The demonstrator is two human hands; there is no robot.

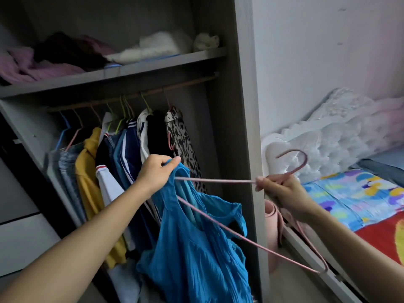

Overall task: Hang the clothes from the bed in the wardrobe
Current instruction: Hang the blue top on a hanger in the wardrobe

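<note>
A bright blue sleeveless garment (192,248) hangs in front of the open wardrobe (244,127). My left hand (156,171) pinches its shoulder strap at the top. My right hand (277,189) grips a pink wire hanger (218,180) just below its hook. One end of the hanger is pushed into the garment's shoulder; the other end sticks out low to the right. The wardrobe rail (131,95) carries several hung clothes, and the leopard-print one (183,145) hangs nearest the blue garment.
A shelf (122,69) above the rail holds folded pink, dark and white items. The bed (360,200) with a colourful sheet and a white tufted headboard (332,136) lies to the right. A pink roll (272,232) stands between wardrobe and bed.
</note>
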